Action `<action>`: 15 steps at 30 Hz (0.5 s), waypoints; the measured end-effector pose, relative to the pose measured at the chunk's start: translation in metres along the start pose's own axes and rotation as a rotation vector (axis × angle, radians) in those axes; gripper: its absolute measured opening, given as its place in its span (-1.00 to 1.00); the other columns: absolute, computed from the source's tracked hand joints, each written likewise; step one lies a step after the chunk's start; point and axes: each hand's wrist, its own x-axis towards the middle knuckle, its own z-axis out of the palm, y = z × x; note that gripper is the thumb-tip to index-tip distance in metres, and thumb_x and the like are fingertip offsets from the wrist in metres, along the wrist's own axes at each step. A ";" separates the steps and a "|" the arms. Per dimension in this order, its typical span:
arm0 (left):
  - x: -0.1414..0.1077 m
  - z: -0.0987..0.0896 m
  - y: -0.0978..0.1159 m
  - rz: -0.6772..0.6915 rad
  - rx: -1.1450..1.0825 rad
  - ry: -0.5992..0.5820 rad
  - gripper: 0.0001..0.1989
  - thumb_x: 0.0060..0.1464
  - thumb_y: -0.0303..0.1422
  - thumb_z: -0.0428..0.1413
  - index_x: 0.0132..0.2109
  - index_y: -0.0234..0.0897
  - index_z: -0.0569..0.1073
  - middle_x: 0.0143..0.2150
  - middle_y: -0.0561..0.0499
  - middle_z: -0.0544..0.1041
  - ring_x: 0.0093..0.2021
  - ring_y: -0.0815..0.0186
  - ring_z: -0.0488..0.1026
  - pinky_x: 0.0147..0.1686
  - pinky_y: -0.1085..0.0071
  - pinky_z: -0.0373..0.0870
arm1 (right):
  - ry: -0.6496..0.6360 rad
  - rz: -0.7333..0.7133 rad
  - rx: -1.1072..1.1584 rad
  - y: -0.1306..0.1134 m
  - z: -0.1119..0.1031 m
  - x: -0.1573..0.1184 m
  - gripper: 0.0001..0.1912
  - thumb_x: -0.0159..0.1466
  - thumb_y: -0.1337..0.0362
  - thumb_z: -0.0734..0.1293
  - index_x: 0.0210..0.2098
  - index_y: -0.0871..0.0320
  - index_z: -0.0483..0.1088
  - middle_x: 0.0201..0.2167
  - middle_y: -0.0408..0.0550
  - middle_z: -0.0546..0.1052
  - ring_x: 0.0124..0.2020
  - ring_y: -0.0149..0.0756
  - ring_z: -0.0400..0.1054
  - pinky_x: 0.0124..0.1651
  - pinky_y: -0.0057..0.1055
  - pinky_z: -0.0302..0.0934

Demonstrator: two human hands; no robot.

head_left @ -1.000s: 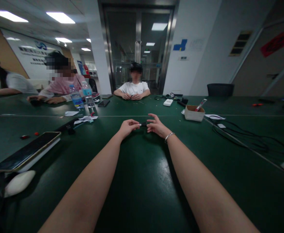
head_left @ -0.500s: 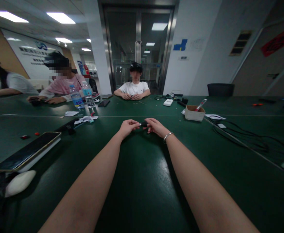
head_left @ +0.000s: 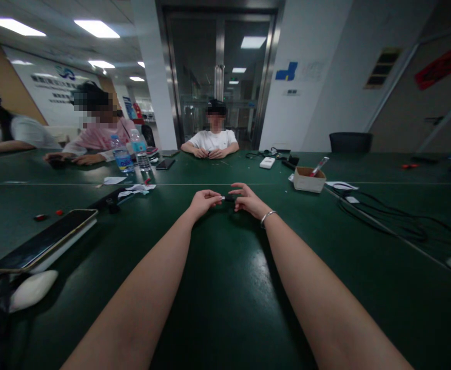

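Observation:
My left hand pinches the silver end of a small black piece between thumb and fingertips, just above the dark green table. The piece is too small and dark for me to tell its kind. My right hand wears a silver bracelet and sits around the black end. Its index finger is lifted and its fingers are apart; whether a lower fingertip still touches the piece is hard to make out.
A phone on a white box, a white mouse-like thing and paper scraps lie left. Two water bottles stand farther back. At right are a small open box and black cables. Several people sit across.
My right hand's fingers have spread and lifted off the black end. My left hand keeps its pinch in the same place.

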 end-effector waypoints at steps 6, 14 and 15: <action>0.000 0.000 0.000 0.005 0.008 0.003 -0.74 -0.25 -0.32 0.34 -0.37 -0.37 0.51 -0.46 -0.05 0.55 -0.40 0.33 0.48 -0.34 0.38 0.34 | 0.072 0.061 -0.039 0.002 0.002 0.004 -0.82 0.27 0.30 0.28 -0.14 0.16 0.24 -0.56 -0.20 0.42 -0.69 -0.53 0.28 -0.60 -0.58 0.30; 0.000 0.000 0.000 -0.012 -0.018 0.015 -0.76 -0.23 -0.36 0.33 -0.37 -0.38 0.50 -0.46 -0.04 0.55 -0.39 0.34 0.49 -0.34 0.40 0.33 | 0.051 0.000 0.044 -0.001 0.000 -0.002 -0.40 0.11 0.48 0.37 0.07 -0.02 0.13 -0.32 -0.24 0.46 -0.69 -0.58 0.29 -0.54 -0.51 0.37; 0.000 0.000 0.000 -0.007 -0.019 0.012 -0.76 -0.23 -0.36 0.33 -0.37 -0.37 0.50 -0.46 -0.04 0.55 -0.39 0.33 0.49 -0.33 0.39 0.33 | 0.063 0.018 0.029 -0.001 0.001 -0.001 -0.45 0.14 0.43 0.37 0.06 0.02 0.15 -0.38 -0.24 0.45 -0.70 -0.57 0.28 -0.54 -0.52 0.36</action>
